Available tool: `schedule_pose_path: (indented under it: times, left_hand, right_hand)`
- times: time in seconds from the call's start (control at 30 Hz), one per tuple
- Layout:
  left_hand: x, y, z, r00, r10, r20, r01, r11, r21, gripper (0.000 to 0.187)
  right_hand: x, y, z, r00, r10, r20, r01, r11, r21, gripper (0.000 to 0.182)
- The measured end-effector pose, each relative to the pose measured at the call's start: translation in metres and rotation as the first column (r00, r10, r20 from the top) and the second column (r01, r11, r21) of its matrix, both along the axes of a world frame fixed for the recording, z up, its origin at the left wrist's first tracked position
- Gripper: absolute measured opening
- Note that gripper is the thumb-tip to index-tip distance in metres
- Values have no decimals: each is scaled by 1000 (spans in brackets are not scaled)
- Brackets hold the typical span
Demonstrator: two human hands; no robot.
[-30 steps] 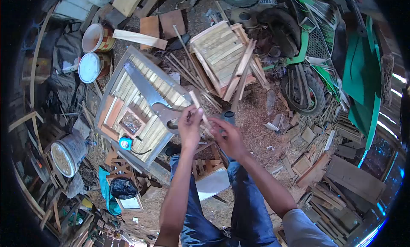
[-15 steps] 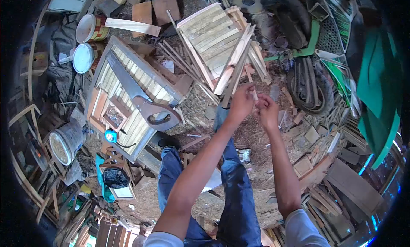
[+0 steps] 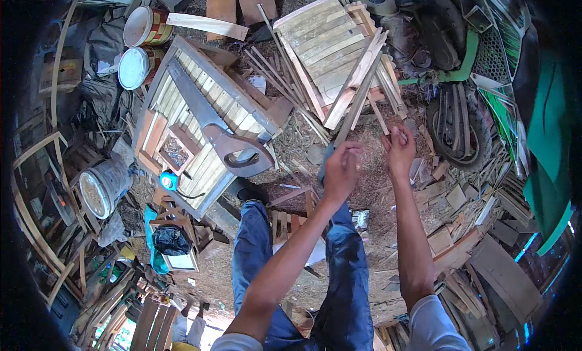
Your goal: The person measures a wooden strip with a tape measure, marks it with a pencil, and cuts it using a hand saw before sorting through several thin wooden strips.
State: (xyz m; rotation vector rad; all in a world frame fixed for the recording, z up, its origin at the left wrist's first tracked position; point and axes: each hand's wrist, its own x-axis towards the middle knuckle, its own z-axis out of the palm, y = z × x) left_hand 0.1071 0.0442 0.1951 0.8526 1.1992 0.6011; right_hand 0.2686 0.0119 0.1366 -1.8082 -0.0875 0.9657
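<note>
My left hand is raised over my knee, its fingers loosely apart and slightly blurred, with nothing seen in it. To its right, my right hand has its fingers bent together. Its fingertips overlap the near end of a narrow wooden strip; whether they grip it or something small is hidden. Beyond my hands, long wooden slats lean on a slatted wood panel. A handsaw lies on a framed slatted panel to the left, beside a small box of nails or screws and a blue tape measure.
Paint buckets stand at the upper left and a dirty white bucket below them. A wheel and green motorcycle parts lie at the right. Wood offcuts litter the floor. Two legs of another person show at the bottom.
My hands, close together before, have moved apart. The left has drawn back with its fingers loosened; the right has shifted right and up. The whole view has shifted slightly.
</note>
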Motion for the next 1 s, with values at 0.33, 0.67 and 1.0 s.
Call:
schedule_pose_path:
  times: [0.33, 0.67, 1.0]
  left_hand:
    - [-71, -38, -100, 988, 35, -148, -70, 968, -241, 14]
    - [-86, -48, -261, 929, -99, -358, 22, 977, -213, 18]
    - [-87, -21, -319, 746, 76, -662, 32, 988, 149, 36]
  right_hand:
    - [-18, -100, -75, 976, 144, -164, -192, 925, -328, 24]
    - [-118, -85, -204, 613, 772, 168, -667, 620, -414, 44]
    - [-145, -21, -266, 180, 893, 412, -732, 401, -551, 62]
